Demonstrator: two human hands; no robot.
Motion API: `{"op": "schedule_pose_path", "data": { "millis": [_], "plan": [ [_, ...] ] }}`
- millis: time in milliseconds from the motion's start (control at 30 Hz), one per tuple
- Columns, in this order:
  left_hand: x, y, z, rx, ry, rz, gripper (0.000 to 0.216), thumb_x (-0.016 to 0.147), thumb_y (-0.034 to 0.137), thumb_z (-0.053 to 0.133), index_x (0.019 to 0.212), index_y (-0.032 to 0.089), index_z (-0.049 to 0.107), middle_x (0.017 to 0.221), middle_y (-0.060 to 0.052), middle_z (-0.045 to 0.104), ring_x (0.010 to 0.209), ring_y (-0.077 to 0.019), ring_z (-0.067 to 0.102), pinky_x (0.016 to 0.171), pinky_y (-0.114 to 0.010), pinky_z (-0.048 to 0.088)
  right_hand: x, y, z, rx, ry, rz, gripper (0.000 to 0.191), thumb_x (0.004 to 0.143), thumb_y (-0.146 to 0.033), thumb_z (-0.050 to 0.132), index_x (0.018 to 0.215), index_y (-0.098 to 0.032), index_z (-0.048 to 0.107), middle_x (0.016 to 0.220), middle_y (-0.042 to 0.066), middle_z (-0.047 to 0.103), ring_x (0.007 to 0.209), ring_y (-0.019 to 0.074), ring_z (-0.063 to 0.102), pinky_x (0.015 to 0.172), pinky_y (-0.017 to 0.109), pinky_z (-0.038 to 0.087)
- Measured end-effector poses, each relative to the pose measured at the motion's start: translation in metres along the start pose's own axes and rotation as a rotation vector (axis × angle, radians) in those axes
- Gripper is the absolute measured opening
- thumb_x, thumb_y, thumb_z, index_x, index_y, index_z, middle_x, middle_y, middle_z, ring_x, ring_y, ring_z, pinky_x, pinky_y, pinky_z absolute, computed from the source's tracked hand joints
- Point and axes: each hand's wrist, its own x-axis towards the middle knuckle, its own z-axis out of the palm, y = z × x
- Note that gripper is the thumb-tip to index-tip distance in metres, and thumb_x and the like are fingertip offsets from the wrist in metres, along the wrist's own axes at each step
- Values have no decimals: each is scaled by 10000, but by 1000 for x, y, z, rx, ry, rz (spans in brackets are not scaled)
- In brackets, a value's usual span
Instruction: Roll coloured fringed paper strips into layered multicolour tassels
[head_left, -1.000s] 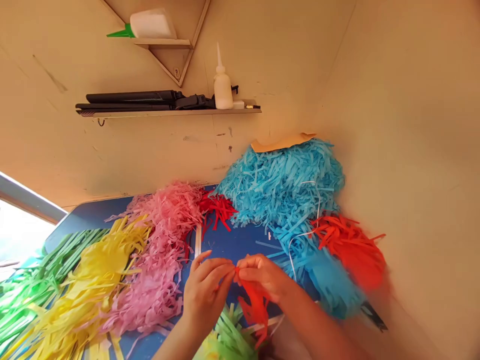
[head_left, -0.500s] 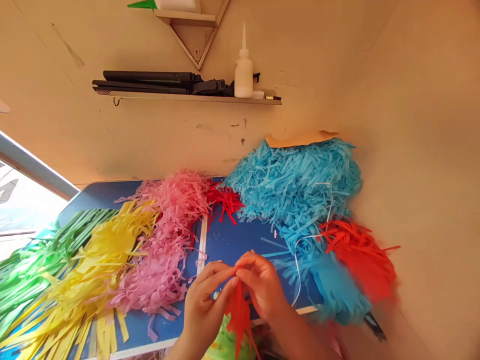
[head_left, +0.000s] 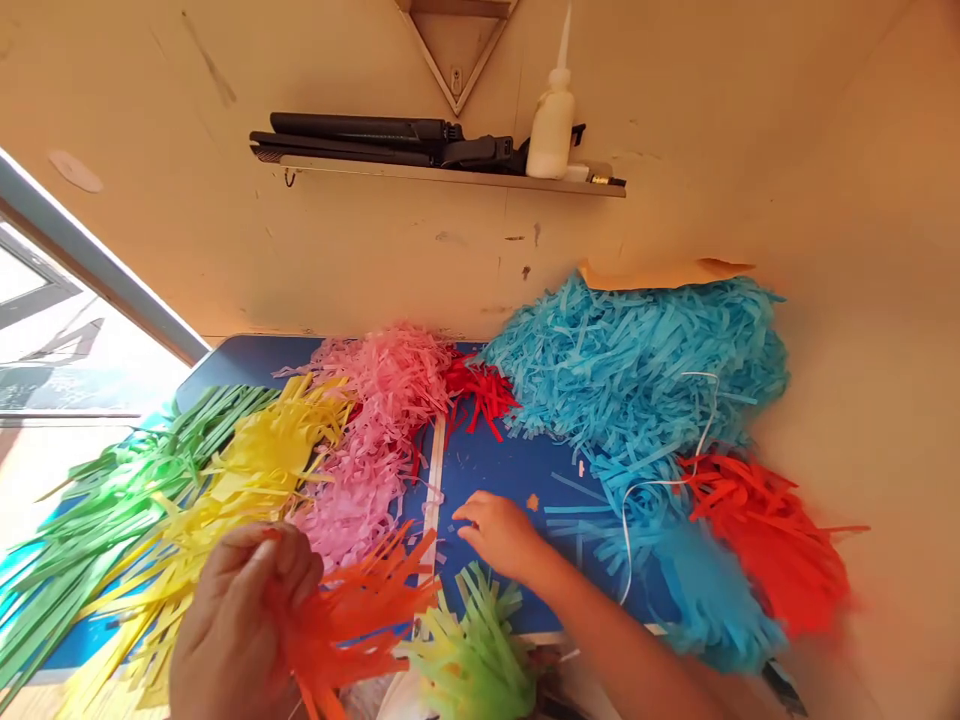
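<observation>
My left hand (head_left: 240, 620) is closed round a bunch of orange-red fringed paper (head_left: 352, 620), held over the yellow strips (head_left: 247, 470) at the lower left. My right hand (head_left: 502, 535) rests on the blue table (head_left: 495, 470) with its fingers curled down, and I cannot make out anything in it. A light green fringe bundle (head_left: 469, 660) lies just below the right hand. Pink strips (head_left: 375, 430) and a few dark red strips (head_left: 476, 395) lie beyond the hands.
A big heap of light blue strips (head_left: 645, 370) fills the back right, with orange-red strips (head_left: 772, 545) and a white cord (head_left: 637, 490) beside it. Green strips (head_left: 112, 500) lie far left. A wall shelf (head_left: 450, 172) carries a glue bottle (head_left: 551, 115) and black tools.
The hands have parted: the left hand carried the orange-red fringe down and left, the right hand let go and dropped onto the table. The view shifted left.
</observation>
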Motion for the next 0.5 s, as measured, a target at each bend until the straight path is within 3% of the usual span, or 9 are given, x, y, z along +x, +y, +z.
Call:
{"op": "schedule_pose_path", "data": {
  "millis": [133, 267, 367, 433, 500],
  "plan": [
    [-2, -31, 10, 262, -183, -1, 317, 801, 469, 707, 782, 198, 543, 521, 86, 458, 435, -66, 417, 411, -167, 381, 13, 4, 37, -26, -63, -15, 172, 805, -62, 618, 867, -171, 736, 978, 86, 677, 891, 219, 638, 823, 326, 474],
    [-5, -64, 25, 485, -342, -24, 403, 792, 577, 660, 768, 179, 601, 601, 21, 589, 539, -125, 561, 516, -232, 488, 8, 6, 24, 50, 16, 28, 184, 834, -58, 556, 805, -171, 698, 918, 60, 654, 813, 179, 650, 758, 294, 502],
    [-12, -81, 39, 527, -471, -37, 372, 827, 547, 630, 810, 178, 663, 709, -21, 664, 633, -155, 619, 586, -256, 520, -14, 9, 2, 460, 154, 55, 101, 851, -170, 591, 850, -189, 690, 962, 36, 625, 738, 153, 673, 657, 267, 533],
    [-19, -89, 51, 535, -544, -51, 345, 845, 520, 618, 819, 183, 682, 700, -17, 665, 602, -146, 602, 553, -242, 498, -33, 9, -8, 824, 248, 55, 67, 816, -246, 662, 836, -200, 707, 961, 28, 623, 708, 158, 680, 624, 276, 542],
    [-26, -95, 64, 543, -602, -61, 329, 862, 501, 598, 820, 187, 688, 675, -10, 657, 537, -132, 568, 487, -224, 458, -49, 9, -13, 1012, 313, 52, 86, 786, -290, 711, 823, -214, 729, 941, 22, 642, 684, 158, 671, 619, 285, 540]
  ]
}}
